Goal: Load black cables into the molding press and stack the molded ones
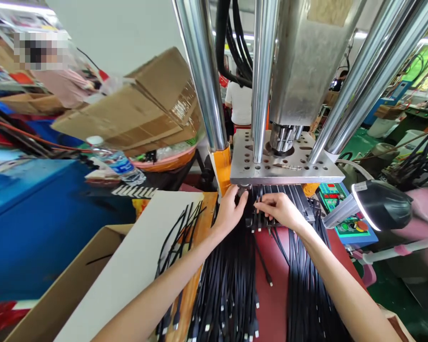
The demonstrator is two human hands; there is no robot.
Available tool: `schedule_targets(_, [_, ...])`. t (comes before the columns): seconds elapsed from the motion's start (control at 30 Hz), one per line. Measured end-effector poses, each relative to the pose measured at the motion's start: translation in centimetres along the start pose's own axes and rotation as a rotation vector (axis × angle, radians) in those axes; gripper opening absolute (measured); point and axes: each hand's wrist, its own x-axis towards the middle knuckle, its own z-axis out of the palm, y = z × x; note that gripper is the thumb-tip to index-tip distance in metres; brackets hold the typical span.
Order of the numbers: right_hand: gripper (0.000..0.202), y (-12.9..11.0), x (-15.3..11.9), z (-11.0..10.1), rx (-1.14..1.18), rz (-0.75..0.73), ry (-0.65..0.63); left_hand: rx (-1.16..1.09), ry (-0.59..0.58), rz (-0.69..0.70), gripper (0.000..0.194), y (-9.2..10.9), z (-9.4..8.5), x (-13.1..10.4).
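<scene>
One black cable (259, 220) sits below the metal plate (287, 180), pinched between the right hand's (278, 209) thumb and fingers, perhaps to steady it; beside it, the left hand (230, 209) (thumb parted, grip unclear) reaches under the plate's edge.

Metal plate (288, 180) close above hands (231, 209)

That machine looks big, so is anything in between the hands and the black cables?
Nothing visible is. The right hand has its fingertips at the black cables, with the left hand close by. The metal plate shows above the fingertips, not in between.
</scene>
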Motion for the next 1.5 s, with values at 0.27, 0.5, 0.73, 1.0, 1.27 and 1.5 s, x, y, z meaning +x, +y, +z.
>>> schedule_targets(0.27, [0.037,1.6,3.0,0.9,-0.236,-0.095,0.102,0.311,-0.368,0.668,0.048,-0.2,-5.1,-5.1])
schedule_targets(0.5, [0.037,2.1,3.4,1.0,-0.178,-0.109,0.141,0.439,-0.327,0.746,0.046,0.1,-3.9,-3.7])
schedule_targets(0.73, [0.028,2.4,3.1,0.5,-0.031,-0.071,0.089,0.372,-0.298,0.635,0.027,1.5,-3.7,-3.0])
schedule_targets(1.0, [0.039,2.9,3.1,0.3,0.023,-0.089,0.094,0.302,-0.265,0.518,0.025,2.0,-3.2,-3.1])
schedule_targets(1.27, [0.036,3.0,3.1,0.1,0.016,-0.101,0.100,0.310,-0.221,0.496,0.026,2.1,-2.5,-3.8])
schedule_targets(1.5, [0.036,2.9,3.0,0.0,0.030,-0.101,0.076,0.338,-0.265,0.529,0.027,2.3,-2.6,-4.0])
